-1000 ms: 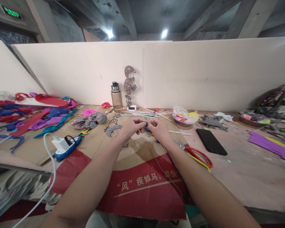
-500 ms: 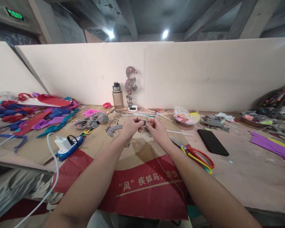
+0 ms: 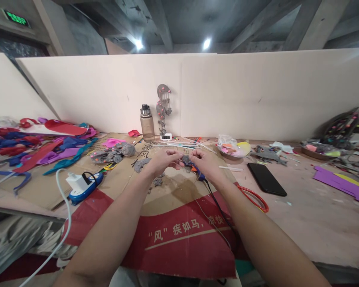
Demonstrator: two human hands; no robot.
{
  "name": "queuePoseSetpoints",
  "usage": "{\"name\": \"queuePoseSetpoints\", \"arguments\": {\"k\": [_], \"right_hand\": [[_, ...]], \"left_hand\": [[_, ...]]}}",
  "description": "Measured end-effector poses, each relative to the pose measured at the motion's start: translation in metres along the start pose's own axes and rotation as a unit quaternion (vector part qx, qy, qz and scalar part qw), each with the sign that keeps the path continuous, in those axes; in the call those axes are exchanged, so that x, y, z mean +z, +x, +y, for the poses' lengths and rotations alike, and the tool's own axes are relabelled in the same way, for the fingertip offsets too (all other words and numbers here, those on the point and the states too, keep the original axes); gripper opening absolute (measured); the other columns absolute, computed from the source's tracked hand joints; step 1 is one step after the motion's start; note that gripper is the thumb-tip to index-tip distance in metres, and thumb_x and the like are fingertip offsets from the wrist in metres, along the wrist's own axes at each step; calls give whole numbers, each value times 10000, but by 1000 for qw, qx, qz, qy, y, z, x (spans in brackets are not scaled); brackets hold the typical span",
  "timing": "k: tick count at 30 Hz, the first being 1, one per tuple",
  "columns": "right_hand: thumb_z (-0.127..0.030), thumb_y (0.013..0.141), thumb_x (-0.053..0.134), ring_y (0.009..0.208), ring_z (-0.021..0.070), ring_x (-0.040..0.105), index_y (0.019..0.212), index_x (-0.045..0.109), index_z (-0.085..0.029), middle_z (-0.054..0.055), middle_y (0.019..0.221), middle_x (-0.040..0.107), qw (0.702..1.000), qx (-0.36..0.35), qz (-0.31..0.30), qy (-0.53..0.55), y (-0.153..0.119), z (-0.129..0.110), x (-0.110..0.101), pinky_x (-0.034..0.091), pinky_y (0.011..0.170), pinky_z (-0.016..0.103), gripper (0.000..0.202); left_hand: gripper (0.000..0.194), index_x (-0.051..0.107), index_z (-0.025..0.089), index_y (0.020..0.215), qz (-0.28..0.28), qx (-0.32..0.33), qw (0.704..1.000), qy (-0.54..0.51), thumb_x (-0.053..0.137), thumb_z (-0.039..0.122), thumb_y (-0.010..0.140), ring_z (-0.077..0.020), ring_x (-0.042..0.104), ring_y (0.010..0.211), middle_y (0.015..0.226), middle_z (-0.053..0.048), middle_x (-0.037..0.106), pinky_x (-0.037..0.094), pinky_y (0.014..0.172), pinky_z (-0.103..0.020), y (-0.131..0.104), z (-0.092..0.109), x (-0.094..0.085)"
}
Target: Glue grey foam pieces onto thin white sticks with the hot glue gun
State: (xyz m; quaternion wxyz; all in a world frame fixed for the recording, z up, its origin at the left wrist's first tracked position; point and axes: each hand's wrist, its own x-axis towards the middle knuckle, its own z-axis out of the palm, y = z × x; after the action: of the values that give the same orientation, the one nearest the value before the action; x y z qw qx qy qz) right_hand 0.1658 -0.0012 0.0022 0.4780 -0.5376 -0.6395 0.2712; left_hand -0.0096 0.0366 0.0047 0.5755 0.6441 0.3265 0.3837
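Observation:
A small grey felt piece (image 3: pixel 186 160) sits between my two hands over the cardboard. The fingertips of my left hand (image 3: pixel 164 162) close on its left edge. From the other side, my right hand (image 3: pixel 204 162) pinches at it with thumb and forefinger. A blue glue gun (image 3: pixel 200 175) with an orange tip and a black cord shows just below my right hand, which partly hides it; I cannot tell whether they touch. Grey felt scraps (image 3: pixel 158 181) lie beneath my left hand. A curved grey felt piece (image 3: pixel 141 164) rests to its left.
Red-handled scissors (image 3: pixel 254 198) lie partly under my right forearm, near a black phone (image 3: pixel 267 179). A bottle (image 3: pixel 147 125) stands behind my hands. Grey yarn (image 3: pixel 128 150), a blue power strip (image 3: pixel 86 189) and coloured fabric (image 3: pixel 54 145) lie left. A beaded ornament (image 3: pixel 164 105) hangs behind.
My hands have drawn slightly apart, the right one shifting right. The glue gun and its cord now show beside my right hand, while my forearm covers more of the scissors.

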Motion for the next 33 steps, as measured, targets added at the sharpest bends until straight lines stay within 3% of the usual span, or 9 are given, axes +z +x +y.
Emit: {"name": "queuePoseSetpoints", "arguments": {"k": [5, 9, 13, 16, 23, 28, 30, 33], "right_hand": [[-224, 756, 531, 536, 102, 409, 665, 522, -195, -59, 546, 444, 993, -41, -7, -114, -2, -3, -2, 298, 541, 228, 96], [-179, 759, 556, 619, 118, 440, 677, 537, -192, -29, 625, 500, 979, -96, 13, -180, -3, -2, 3, 314, 606, 239, 85], [-170, 771, 567, 685, 133, 464, 722, 558, -185, 3, 726, 553, 972, -144, 32, -183, -5, 2, 9, 334, 650, 254, 53], [-216, 813, 542, 692, 140, 482, 808, 571, -178, 11, 745, 571, 979, -138, 53, -136, -6, 4, 12, 351, 655, 260, 48], [-331, 863, 497, 669, 132, 502, 793, 578, -185, -1, 732, 595, 993, -99, 55, -28, -10, 9, 25, 365, 638, 256, 181], [-423, 874, 460, 607, 123, 501, 803, 592, -187, -8, 713, 603, 998, -53, -14, 29, -11, 11, 27, 380, 594, 243, 280], [-436, 895, 409, 657, 134, 544, 818, 604, -189, 7, 752, 640, 998, -57, -13, 8, -9, 11, 18, 402, 628, 243, 324], [-400, 907, 393, 731, 159, 588, 800, 614, -190, 36, 785, 671, 988, -49, 53, -140, -1, 13, -4, 408, 685, 258, 323]], "left_hand": [[231, 729, 123, 853, 12, 24, 994, 110, 704, 319, 735, -66, 502, 440, 558, -14, 634, 395, 433, -177, -3, 1, 1], [172, 702, 118, 803, 8, 7, 991, 135, 675, 281, 756, -89, 567, 460, 564, -29, 653, 459, 475, -193, -5, 2, 9], [106, 656, 117, 714, 26, -5, 992, 122, 648, 214, 757, -112, 614, 498, 578, -46, 662, 517, 533, -224, -3, 0, 12], [76, 651, 114, 721, 68, 2, 991, 112, 639, 186, 745, -121, 626, 513, 582, -48, 661, 528, 541, -234, 1, -5, 10], [106, 590, 130, 647, 128, 51, 990, 37, 667, 187, 693, -132, 629, 528, 559, -26, 634, 533, 560, -254, 6, -12, 9], [140, 622, 125, 684, 176, 105, 979, -17, 678, 252, 699, -78, 531, 448, 538, -12, 608, 429, 467, -191, 9, -9, -1], [158, 625, 123, 693, 198, 137, 966, -89, 698, 263, 682, -63, 514, 457, 549, -4, 596, 379, 445, -170, 11, -6, -11], [187, 625, 132, 735, 227, 173, 936, -207, 732, 254, 642, -51, 523, 503, 632, 1, 610, 353, 442, -153, 13, -1, -26]]}}
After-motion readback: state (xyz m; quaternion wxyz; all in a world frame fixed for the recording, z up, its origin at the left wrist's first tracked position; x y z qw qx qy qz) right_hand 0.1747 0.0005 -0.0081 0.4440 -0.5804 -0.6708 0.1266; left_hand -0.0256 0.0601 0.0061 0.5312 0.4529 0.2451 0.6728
